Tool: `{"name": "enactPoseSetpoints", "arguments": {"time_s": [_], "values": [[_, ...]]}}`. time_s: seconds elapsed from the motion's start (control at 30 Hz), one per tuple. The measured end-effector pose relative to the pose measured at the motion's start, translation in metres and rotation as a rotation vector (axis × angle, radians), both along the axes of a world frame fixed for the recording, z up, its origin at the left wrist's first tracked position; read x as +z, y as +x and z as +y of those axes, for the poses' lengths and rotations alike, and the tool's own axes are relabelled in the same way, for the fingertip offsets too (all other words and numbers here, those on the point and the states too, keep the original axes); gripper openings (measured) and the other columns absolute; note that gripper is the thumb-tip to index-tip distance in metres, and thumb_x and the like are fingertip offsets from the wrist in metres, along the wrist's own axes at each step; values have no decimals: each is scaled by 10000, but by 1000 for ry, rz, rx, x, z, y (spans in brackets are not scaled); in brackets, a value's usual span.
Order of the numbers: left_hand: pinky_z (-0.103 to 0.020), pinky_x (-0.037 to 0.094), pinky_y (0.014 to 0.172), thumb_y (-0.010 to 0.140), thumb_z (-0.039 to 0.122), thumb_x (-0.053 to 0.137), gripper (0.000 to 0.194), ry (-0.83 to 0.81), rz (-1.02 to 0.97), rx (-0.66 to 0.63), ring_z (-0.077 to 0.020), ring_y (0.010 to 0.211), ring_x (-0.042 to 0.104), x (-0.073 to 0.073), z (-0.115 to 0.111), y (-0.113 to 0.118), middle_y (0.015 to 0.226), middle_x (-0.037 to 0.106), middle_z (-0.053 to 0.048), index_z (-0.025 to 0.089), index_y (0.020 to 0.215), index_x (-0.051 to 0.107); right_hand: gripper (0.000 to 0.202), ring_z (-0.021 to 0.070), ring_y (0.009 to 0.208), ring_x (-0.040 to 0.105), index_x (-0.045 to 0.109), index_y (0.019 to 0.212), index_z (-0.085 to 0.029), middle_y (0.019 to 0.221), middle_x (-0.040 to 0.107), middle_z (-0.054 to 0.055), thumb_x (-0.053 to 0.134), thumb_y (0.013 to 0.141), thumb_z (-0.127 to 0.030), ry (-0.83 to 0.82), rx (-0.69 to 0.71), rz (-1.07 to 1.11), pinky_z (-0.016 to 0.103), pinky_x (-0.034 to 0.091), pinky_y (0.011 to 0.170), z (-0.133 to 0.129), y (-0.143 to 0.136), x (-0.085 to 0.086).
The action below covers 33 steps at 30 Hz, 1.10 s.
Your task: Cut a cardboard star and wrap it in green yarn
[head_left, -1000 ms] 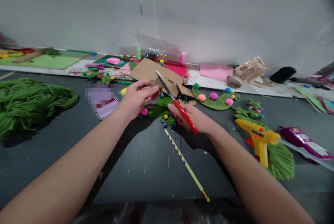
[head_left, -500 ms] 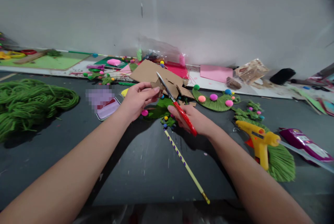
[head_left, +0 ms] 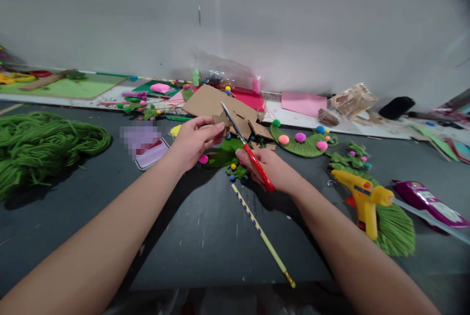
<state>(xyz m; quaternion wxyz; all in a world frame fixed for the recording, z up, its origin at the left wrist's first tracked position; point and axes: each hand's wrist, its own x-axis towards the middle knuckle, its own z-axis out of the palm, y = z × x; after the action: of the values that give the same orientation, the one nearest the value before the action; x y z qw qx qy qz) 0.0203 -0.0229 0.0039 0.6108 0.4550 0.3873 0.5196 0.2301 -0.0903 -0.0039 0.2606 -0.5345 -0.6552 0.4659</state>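
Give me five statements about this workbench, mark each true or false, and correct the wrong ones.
1. The right hand holds red-handled metal scissors. True.
2. The left hand holds a round pink pompom. False: the left hand holds a piece of brown cardboard.
3. The yellow plastic glue gun lies to the right of the thin pale-yellow stick with purple dots. True.
4. The big tangle of green yarn lies at the far right. False: the yarn lies at the far left.
5. The glue gun overlaps a green, leaf-like shape. True.
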Motion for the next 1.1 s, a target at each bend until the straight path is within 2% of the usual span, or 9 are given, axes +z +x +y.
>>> {"name": "enactPoseSetpoints", "arguments": {"time_s": [0.2,0.37,0.6,1.1], "values": [[-213,567,697,668,295,928,319,-9,-5,-15,-132,781,718,1,-2,0,869,754,-48,157,833,692,583,87,466,380,403,695,-219,550,406,-51,570,875,-748,-40,-15,42,242,254,454,2,-1,-5],[-232,556,651,648,232,907,393,-40,-65,65,-149,733,733,6,-1,1,876,739,-16,194,962,673,599,78,447,342,402,687,-219,531,378,-63,543,879,-768,-82,2,100,234,257,431,3,0,-2],[-198,484,574,661,210,889,314,7,-107,96,-84,635,611,5,2,0,848,687,5,200,919,711,574,78,409,338,427,718,-220,512,384,-74,532,897,-756,-108,32,135,239,263,407,1,2,5],[-215,396,506,615,157,882,333,6,-135,116,-81,556,517,11,-1,3,709,602,37,196,880,684,559,75,429,340,417,700,-219,523,378,-68,554,908,-719,-138,50,115,242,244,420,0,1,10]]}}
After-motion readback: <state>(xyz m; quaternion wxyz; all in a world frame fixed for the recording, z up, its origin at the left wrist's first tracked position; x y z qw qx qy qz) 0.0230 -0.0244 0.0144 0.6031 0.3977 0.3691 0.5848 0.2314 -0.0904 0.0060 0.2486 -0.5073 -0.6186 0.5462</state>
